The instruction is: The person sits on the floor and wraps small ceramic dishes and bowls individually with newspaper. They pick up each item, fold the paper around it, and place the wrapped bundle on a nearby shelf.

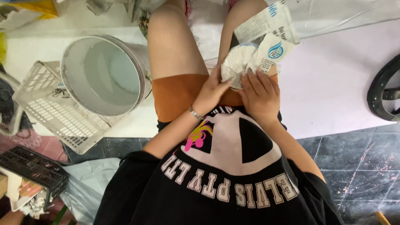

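head view: both hands on a crumpled paper wad

left hand (212, 89) and right hand (260, 93) grasping the paper wad (246, 62) on the lap; white bucket (104, 75) at nine o'clock

White paper wad (239, 62); white bucket (104, 75); orange shorts (175, 93).

Right hand (260, 93) covering near part of crumpled white plastic wrapper (258, 46); fingertips of left hand (212, 89) tucking under it, out of sight. Black hoop (381, 89) running off right edge. Black crate (31, 171) cut by left edge, contents blurring.
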